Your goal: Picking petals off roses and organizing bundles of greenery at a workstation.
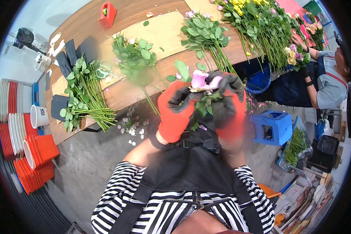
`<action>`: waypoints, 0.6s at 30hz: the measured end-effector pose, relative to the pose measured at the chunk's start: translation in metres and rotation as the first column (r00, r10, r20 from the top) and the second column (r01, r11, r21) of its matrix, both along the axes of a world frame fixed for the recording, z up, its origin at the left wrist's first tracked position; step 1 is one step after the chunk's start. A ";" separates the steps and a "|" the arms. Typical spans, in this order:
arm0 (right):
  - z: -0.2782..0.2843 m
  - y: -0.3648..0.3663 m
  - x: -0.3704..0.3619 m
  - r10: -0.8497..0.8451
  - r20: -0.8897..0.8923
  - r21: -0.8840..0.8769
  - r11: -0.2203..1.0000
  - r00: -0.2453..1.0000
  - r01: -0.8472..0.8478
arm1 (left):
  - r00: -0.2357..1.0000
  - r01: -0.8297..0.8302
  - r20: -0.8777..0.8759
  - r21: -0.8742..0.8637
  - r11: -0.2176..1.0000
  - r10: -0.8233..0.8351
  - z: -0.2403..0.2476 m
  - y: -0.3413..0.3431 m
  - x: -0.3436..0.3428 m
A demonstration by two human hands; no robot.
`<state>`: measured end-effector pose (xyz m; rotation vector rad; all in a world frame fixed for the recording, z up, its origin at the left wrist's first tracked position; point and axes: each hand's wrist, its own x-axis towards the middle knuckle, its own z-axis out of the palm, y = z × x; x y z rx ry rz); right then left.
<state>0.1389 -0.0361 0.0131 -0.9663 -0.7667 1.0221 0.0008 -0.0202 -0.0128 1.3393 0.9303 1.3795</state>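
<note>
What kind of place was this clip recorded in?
Most likely a flower-packing workshop. Bunches of cut stems lie on a long wooden table, stacked orange buckets stand on the floor, and both gloved hands, left hand and right hand, hold a pink rose. A co-worker sorts blooms nearby.

stems (85, 93) on table (124, 93), left | stool (272, 126) right | tubs (37, 156) on floor, far left
</note>
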 end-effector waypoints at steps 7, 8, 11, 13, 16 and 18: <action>0.021 0.002 0.010 -0.087 0.220 0.004 0.996 0.972 0.089 | 0.966 0.099 0.257 -0.237 0.967 -0.036 -0.005 0.007 -0.003; 0.023 0.003 0.010 -0.091 0.219 0.003 0.996 0.971 0.092 | 0.966 0.095 0.257 -0.209 0.973 -0.039 -0.006 0.006 -0.004; 0.030 0.002 0.000 0.014 0.338 -0.026 1.000 0.941 -0.005 | 0.968 0.097 0.245 -0.162 0.982 -0.055 -0.006 0.005 -0.003; 0.027 0.003 -0.005 -0.001 0.367 -0.036 0.999 0.930 0.015 | 0.970 0.101 0.235 -0.143 0.985 -0.066 -0.009 0.006 -0.002; 0.018 0.004 -0.008 -0.011 0.367 -0.020 1.000 0.930 0.019 | 0.973 0.096 0.221 -0.118 0.988 -0.068 -0.011 0.008 -0.003; 0.005 0.007 -0.004 0.121 -0.014 -0.056 0.991 0.993 -0.121 | 0.889 0.270 0.418 -0.154 0.950 -0.185 -0.013 0.010 -0.008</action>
